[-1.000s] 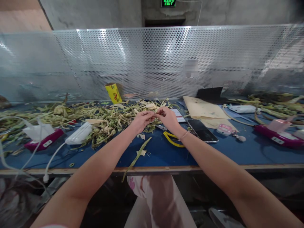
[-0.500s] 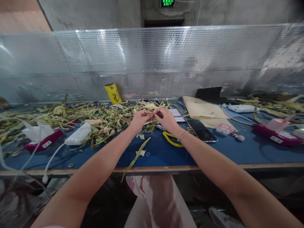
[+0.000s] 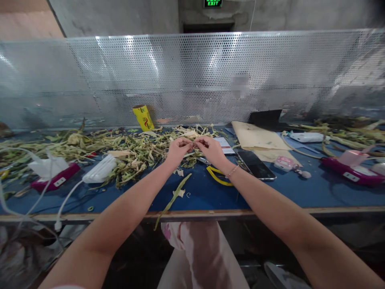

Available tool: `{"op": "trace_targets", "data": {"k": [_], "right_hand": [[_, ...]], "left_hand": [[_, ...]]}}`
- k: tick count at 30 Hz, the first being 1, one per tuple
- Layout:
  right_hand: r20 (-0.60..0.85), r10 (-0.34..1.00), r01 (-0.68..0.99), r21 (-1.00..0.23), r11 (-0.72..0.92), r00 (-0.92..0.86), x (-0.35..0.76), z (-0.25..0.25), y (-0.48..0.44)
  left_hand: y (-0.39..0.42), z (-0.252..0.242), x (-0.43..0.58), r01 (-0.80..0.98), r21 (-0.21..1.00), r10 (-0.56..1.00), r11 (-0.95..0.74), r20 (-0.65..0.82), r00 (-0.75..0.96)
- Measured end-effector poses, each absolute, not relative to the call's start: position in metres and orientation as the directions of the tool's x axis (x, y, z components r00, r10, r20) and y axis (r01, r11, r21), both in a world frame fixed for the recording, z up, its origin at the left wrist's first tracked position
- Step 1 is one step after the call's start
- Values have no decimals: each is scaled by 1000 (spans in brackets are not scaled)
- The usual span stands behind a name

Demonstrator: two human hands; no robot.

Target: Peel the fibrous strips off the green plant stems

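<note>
My left hand [image 3: 178, 151] and my right hand [image 3: 211, 150] meet fingertip to fingertip over the front of a heap of dried plant pieces [image 3: 135, 160]. Both are closed in a pinch, and whatever lies between the fingers is too small to make out. Below my right hand rest scissors with yellow handles [image 3: 219, 177], partly covered by my wrist. A long green dried stalk [image 3: 173, 197] lies nearer to me, its tip hanging past the table edge. Small pale scraps [image 3: 179, 193] are beside it.
A black phone [image 3: 256, 165], a pink earbud case [image 3: 284, 163] and brown paper [image 3: 255, 136] lie to the right. Purple power strips [image 3: 55, 180] with white cables and a white power bank [image 3: 100, 169] stand left. A yellow box [image 3: 143, 118] leans before the perforated metal screen [image 3: 192, 72].
My hands stay pinched together in nearly the same spot, with only slight finger movement. The things on the table look unmoved.
</note>
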State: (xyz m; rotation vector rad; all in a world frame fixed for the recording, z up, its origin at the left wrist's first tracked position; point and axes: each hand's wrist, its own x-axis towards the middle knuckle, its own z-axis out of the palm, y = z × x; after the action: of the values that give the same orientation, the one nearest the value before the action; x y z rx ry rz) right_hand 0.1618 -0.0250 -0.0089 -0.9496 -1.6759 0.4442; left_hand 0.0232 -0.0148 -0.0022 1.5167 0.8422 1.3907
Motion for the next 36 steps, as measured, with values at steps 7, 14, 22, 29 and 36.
{"op": "trace_targets", "data": {"k": [7,14,22,29,36], "right_hand": [[573,817,281,-776,565,-60,162,-11,-19],[567,818,301,-767,567,-97,164,-9,-20],[686,713,465,-590,660,-141,167,-8,-23],[769,624,581,-448,680,-138,171,-9,-21],[831,533,583,-356,730,-160,173,-9,-20]], "left_hand": [[-13,-4,24,-52,912,898,-408,411,161],[-12,-7,24,-22,890,879,-455,453,147],[-13,-7,25,-14,908,898,-419,417,143],[-16,-4,27,-106,942,913,-320,336,231],[-17,-4,29,-219,941,915,-258,311,257]]}}
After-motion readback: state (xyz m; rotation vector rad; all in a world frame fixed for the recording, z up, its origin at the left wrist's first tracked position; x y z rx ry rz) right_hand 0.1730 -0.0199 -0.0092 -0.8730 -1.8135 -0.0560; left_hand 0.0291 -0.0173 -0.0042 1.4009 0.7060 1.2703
